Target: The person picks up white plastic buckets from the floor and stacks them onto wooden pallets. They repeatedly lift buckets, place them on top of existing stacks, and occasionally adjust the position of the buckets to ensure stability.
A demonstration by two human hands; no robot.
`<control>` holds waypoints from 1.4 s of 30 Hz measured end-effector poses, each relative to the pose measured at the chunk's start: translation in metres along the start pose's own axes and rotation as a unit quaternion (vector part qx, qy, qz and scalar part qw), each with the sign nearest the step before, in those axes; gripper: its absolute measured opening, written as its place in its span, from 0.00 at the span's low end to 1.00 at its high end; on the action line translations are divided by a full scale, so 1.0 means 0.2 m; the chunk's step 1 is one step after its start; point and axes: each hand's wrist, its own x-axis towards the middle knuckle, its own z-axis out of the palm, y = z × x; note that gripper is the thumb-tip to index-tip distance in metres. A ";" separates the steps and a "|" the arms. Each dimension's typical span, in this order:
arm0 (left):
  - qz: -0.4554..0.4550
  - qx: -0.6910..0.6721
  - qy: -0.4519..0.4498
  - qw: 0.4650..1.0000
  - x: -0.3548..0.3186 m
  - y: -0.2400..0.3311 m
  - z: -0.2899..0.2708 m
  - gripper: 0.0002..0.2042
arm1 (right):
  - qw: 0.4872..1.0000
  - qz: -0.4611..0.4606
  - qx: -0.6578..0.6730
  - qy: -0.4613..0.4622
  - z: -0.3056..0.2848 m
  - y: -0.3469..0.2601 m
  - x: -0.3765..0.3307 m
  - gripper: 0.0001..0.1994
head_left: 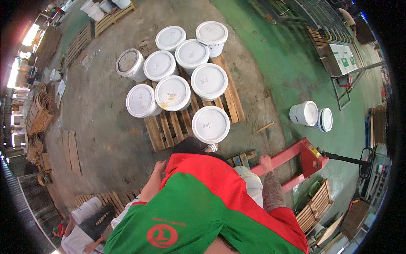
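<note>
My left hand (160, 167) hangs beside my red and green shirt (198, 190); its fingers are curled in and partly hidden, and I see nothing in it. On the other side my right hand (265, 163) is closed like a fist, next to the red fork of a pallet jack. What it holds, if anything, is hidden. A white bucket (252, 181) shows between my shirt and right forearm. Ahead of me a lidded white bucket (211, 124) stands at the near edge of a wooden pallet (173, 127). Several more lidded buckets (172, 93) are grouped beyond it.
The red pallet jack (311, 158) with its black handle stands to my right. Two white buckets (304, 113) are on the green floor past it. At lower left a co-worker (86, 230) is beside another white bucket (87, 209). A wood offcut (263, 128) lies on the floor.
</note>
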 end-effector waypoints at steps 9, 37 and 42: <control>0.168 0.025 0.033 0.985 0.12 0.53 -0.01 0.24 | 0.997 0.062 0.045 -0.004 0.26 -0.52 -0.18 0.19; 0.003 -0.215 0.041 0.976 -0.30 0.48 0.80 0.22 | 0.984 -0.073 -0.117 -0.117 -0.64 -0.23 1.02 0.21; -0.018 -0.342 0.080 0.936 -0.63 0.55 1.13 0.18 | 0.977 -0.046 -0.139 -0.155 -0.80 -0.26 1.30 0.21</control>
